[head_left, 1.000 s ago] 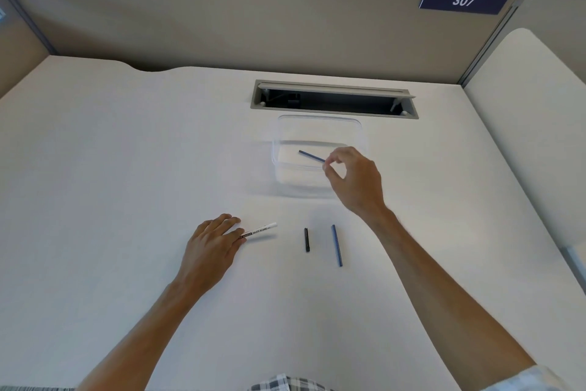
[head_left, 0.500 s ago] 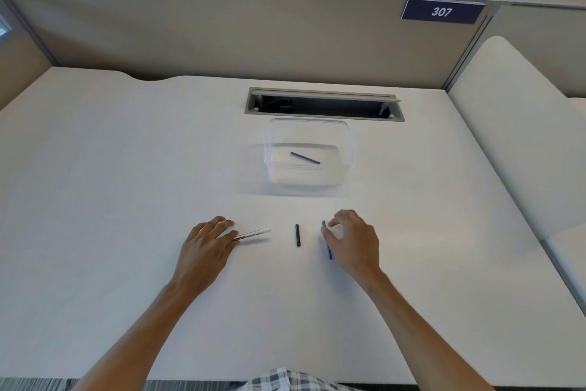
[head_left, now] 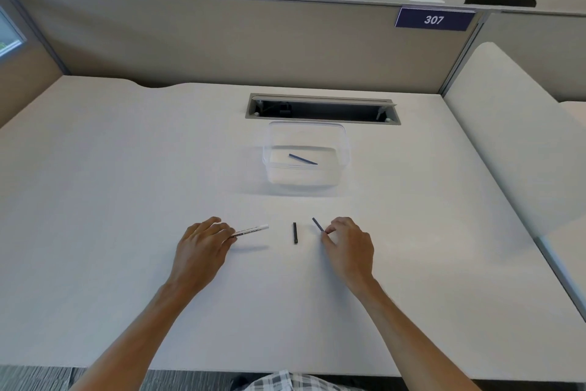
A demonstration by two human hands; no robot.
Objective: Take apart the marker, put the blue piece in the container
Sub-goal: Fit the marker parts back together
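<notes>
A clear plastic container (head_left: 345, 149) stands mid-table with one thin blue stick (head_left: 302, 159) lying on its floor. Nearer me, my right hand (head_left: 347, 249) pinches a second blue stick (head_left: 316, 223) between thumb and fingers, its free end pointing up and left just above the table. A short black piece (head_left: 295, 232) lies on the table between my hands. My left hand (head_left: 203, 248) rests on the table with its fingers on the white marker barrel (head_left: 252, 230), which points to the right.
An open cable slot (head_left: 322, 110) sits in the desk just behind the container. Beige partition walls (head_left: 222, 41) close off the back and the right side. The table's front edge is near my body.
My right hand let go of one blue stick in the container, came back toward me and closed on the second blue stick on the table. My left hand stayed on the barrel.
</notes>
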